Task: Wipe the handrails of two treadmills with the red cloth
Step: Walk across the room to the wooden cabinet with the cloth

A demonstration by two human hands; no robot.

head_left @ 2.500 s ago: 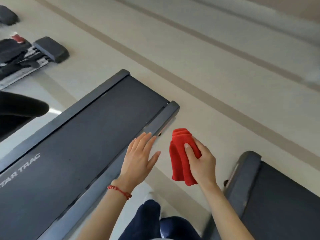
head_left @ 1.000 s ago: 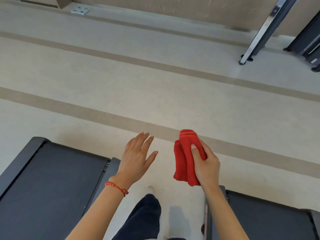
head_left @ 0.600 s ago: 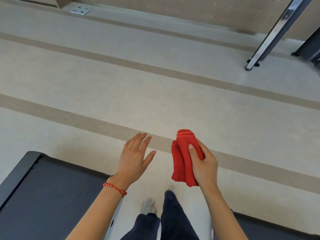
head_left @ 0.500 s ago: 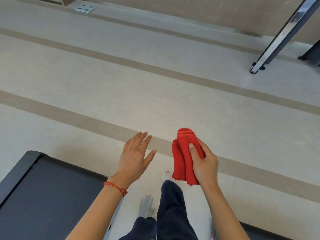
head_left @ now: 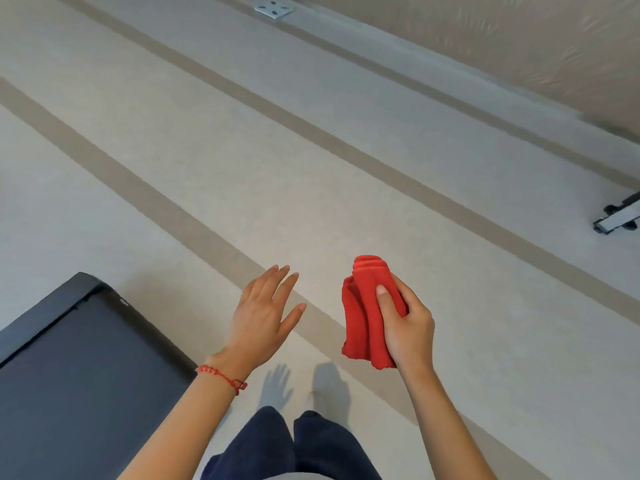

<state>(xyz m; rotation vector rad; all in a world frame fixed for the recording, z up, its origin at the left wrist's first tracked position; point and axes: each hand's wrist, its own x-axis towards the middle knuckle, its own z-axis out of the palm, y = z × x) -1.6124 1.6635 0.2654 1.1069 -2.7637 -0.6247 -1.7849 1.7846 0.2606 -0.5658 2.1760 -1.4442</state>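
Note:
My right hand point(head_left: 407, 327) grips the folded red cloth point(head_left: 363, 317) in the air at the middle of the view, thumb pressed across its front. My left hand point(head_left: 265, 317) hovers beside it with straight, spread fingers and holds nothing; a red bead bracelet circles its wrist. The rear end of one dark treadmill deck point(head_left: 69, 382) fills the lower left corner. No handrail is in view.
Pale floor with tan stripes point(head_left: 194, 216) stretches ahead to a beige wall at the top right. A metal frame foot point(head_left: 618, 218) juts in at the right edge. A white floor plate point(head_left: 273, 8) lies at the top. My dark trouser legs point(head_left: 294, 445) are below.
The view has swung past the treadmill ends onto the floor; the right-hand treadmill has left the view. Both hands keep their pose, the cloth still held by the right.

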